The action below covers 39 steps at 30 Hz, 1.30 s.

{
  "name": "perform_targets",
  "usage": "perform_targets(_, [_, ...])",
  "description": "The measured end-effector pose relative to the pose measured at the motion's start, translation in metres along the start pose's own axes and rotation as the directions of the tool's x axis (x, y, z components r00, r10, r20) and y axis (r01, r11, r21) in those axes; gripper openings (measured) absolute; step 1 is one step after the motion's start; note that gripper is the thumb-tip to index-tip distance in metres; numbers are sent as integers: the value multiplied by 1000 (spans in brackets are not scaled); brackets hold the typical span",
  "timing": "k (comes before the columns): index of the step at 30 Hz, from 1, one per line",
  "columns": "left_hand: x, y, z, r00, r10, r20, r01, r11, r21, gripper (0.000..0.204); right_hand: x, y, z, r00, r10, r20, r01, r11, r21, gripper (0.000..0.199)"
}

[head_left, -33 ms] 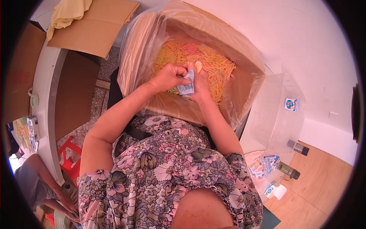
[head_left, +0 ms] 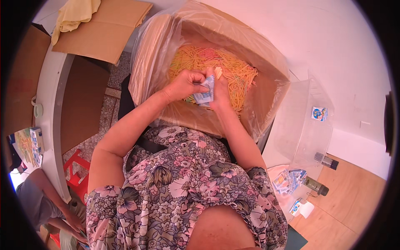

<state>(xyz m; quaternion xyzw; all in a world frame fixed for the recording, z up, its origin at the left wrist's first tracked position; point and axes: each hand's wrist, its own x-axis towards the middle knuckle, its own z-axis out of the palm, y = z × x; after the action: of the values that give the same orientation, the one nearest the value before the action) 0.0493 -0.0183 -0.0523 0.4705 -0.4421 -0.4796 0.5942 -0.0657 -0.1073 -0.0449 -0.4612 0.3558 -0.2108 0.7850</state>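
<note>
My left hand (head_left: 183, 86) pinches a small blue-and-white sachet (head_left: 203, 97) with a zigzag edge. Close beside it, my right hand (head_left: 221, 93) is closed around a short bundle of pale yellow sticks (head_left: 218, 72), whose ends stand out above the fingers. The sachet touches the right hand's palm side; whether its mouth is open is hidden by the fingers. Both hands are over a large cardboard box (head_left: 254, 46) lined with clear plastic. Inside lies a heap of thin yellow, orange and pink sticks (head_left: 237, 66).
At right stands a clear plastic bin (head_left: 291, 125), with several printed sachets (head_left: 289, 181) nearer me. Flattened cardboard (head_left: 100, 31) and a yellow cloth (head_left: 77, 16) lie at upper left. A red stool (head_left: 76, 168) and another person's arm (head_left: 52, 193) are at lower left.
The sachet's upper edge has shifted slightly to the right between my hands. Otherwise both hands keep their place and hold.
</note>
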Motion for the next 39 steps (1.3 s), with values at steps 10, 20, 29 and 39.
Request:
perform_targets(10, [0, 4, -5, 965, -186, 185, 216, 964, -154, 11, 0, -15, 7, 997, -69, 19, 66, 993, 100, 49])
perform_targets(20, [-1, 2, 8, 983, -69, 167, 86, 992, -94, 12, -16, -18, 12, 992, -59, 111, 35, 978, 204, 59])
perform_targets(29, [-6, 4, 8, 985, -44, 167, 58, 995, -85, 13, -20, 2, -7, 977, -111, 181, 97, 992, 85, 54])
perform_targets(39, [-6, 4, 11, 993, 117, 28, -119, 985, 122, 10, -25, -43, -4, 901, -428, 75, 382, 700, -603, 32])
